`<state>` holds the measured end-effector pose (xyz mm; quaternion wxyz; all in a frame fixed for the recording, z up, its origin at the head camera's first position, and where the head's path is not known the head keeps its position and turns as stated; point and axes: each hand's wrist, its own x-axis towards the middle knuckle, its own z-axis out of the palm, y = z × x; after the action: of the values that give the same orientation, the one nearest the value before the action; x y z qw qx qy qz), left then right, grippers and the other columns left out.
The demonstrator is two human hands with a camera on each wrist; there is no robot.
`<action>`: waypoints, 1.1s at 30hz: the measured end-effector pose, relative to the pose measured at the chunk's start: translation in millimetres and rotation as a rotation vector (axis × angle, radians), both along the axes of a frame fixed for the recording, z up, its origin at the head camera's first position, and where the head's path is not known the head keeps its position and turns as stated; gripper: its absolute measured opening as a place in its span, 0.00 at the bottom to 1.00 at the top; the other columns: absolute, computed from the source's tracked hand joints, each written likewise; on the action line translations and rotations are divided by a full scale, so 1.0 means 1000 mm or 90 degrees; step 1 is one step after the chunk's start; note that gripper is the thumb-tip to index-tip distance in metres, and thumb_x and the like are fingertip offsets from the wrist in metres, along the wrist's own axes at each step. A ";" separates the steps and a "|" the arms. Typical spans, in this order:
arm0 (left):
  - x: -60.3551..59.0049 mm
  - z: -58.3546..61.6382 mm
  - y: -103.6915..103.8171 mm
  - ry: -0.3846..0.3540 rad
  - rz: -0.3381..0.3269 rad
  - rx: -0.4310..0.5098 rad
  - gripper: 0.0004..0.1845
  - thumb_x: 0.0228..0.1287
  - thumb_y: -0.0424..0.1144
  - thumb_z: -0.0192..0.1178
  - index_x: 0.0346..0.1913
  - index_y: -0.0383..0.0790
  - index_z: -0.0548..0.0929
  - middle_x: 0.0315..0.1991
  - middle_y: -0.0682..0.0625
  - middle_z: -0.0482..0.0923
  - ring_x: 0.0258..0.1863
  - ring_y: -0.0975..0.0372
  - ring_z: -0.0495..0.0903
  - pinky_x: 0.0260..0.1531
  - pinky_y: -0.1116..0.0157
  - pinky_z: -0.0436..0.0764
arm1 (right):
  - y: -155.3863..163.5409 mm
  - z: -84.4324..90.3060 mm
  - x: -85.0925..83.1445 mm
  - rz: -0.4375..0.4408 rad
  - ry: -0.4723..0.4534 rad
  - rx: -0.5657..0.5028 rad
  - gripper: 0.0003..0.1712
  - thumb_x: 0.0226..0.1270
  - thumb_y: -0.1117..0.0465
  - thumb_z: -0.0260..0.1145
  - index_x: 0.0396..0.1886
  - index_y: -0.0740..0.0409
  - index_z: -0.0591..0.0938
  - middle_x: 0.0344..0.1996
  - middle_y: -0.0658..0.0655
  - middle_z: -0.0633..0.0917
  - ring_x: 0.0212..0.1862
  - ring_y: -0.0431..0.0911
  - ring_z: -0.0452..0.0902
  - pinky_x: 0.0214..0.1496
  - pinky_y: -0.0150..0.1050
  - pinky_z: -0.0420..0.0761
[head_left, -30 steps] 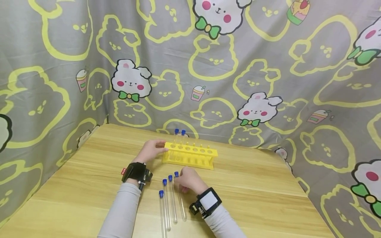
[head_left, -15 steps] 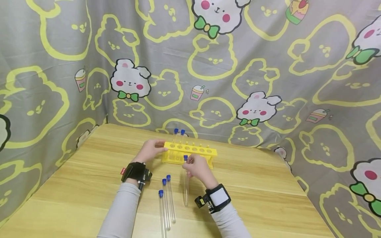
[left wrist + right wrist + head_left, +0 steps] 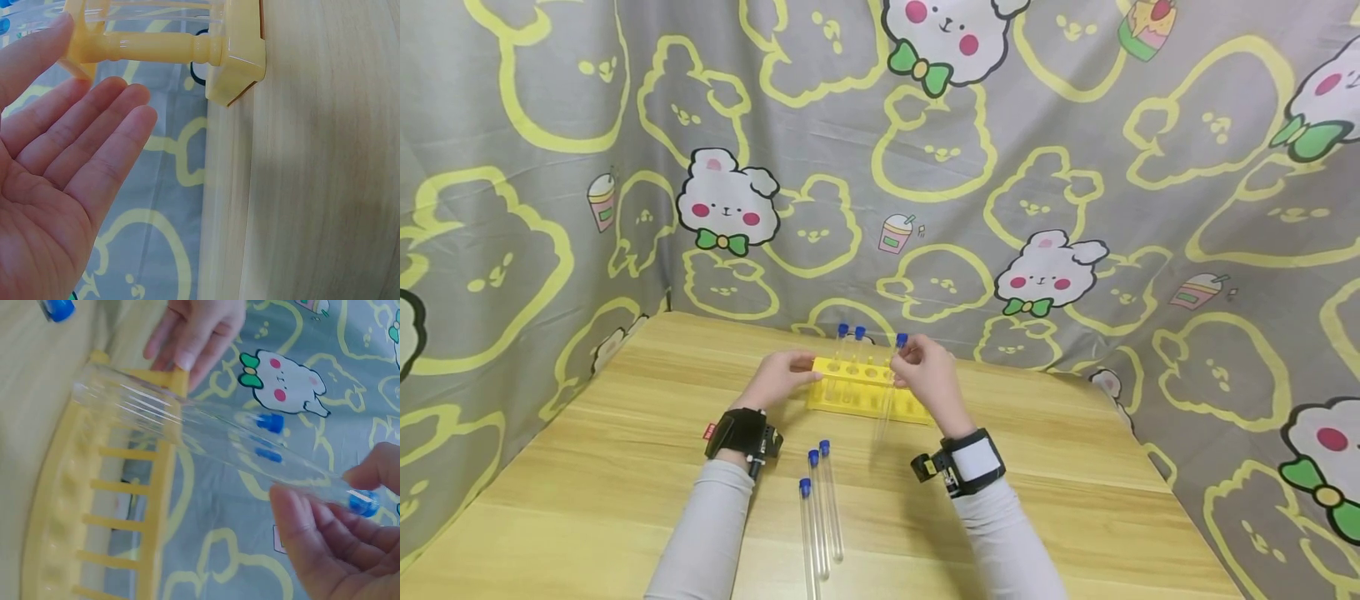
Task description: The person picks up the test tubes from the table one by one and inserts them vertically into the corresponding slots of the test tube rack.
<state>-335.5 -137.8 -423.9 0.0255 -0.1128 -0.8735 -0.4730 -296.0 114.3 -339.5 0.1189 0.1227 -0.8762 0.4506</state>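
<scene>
Pinched near its blue cap by my right hand (image 3: pixel 931 372), a clear test tube (image 3: pixel 215 434) slants in front of the yellow test tube rack (image 3: pixel 841 408), its rounded bottom lower than its cap. That tube overlaps the rack in both the head and right wrist views. My left hand (image 3: pixel 777 379) holds the rack's left end, thumb on the near side of the top bar and fairly straight fingers (image 3: pixel 119 134) behind it. Two blue-capped tubes (image 3: pixel 852 333) stand upright in the two leftmost holes. My right hand hides the rack's right part in the head view.
Three more capped test tubes (image 3: pixel 822 517) lie side by side on the wooden table (image 3: pixel 1060 500), near its front between my forearms. A grey curtain (image 3: pixel 940 225) with cartoon bears hangs behind the table and along both sides.
My right hand has picked the rightmost loose tube off the table, then lifted it up and rightward in front of the rack. My left hand stays at the rack's end.
</scene>
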 end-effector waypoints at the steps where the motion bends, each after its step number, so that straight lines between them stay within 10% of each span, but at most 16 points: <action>1: 0.000 0.000 0.000 0.000 0.001 0.000 0.29 0.63 0.44 0.65 0.64 0.33 0.74 0.58 0.37 0.79 0.58 0.47 0.79 0.63 0.49 0.75 | 0.001 0.003 -0.001 -0.005 0.023 -0.001 0.07 0.62 0.63 0.62 0.37 0.62 0.80 0.30 0.61 0.86 0.26 0.48 0.85 0.31 0.39 0.87; 16: 0.001 0.000 0.001 0.001 0.000 0.000 0.29 0.63 0.43 0.64 0.65 0.33 0.73 0.59 0.37 0.79 0.58 0.47 0.79 0.62 0.50 0.75 | -0.011 0.009 -0.020 -0.047 0.280 -0.084 0.08 0.62 0.64 0.65 0.39 0.62 0.79 0.32 0.61 0.87 0.36 0.52 0.86 0.38 0.43 0.88; 33: 0.002 0.001 0.001 -0.011 0.007 0.008 0.29 0.63 0.44 0.65 0.64 0.34 0.74 0.58 0.38 0.80 0.58 0.47 0.79 0.63 0.50 0.75 | -0.024 -0.038 -0.039 -0.055 0.218 -0.018 0.05 0.65 0.63 0.63 0.36 0.60 0.77 0.30 0.58 0.85 0.37 0.50 0.84 0.34 0.38 0.85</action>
<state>-333.8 -136.7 -422.5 0.0213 -0.1041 -0.8712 -0.4793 -335.1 90.6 -377.1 0.2876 0.1579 -0.8410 0.4301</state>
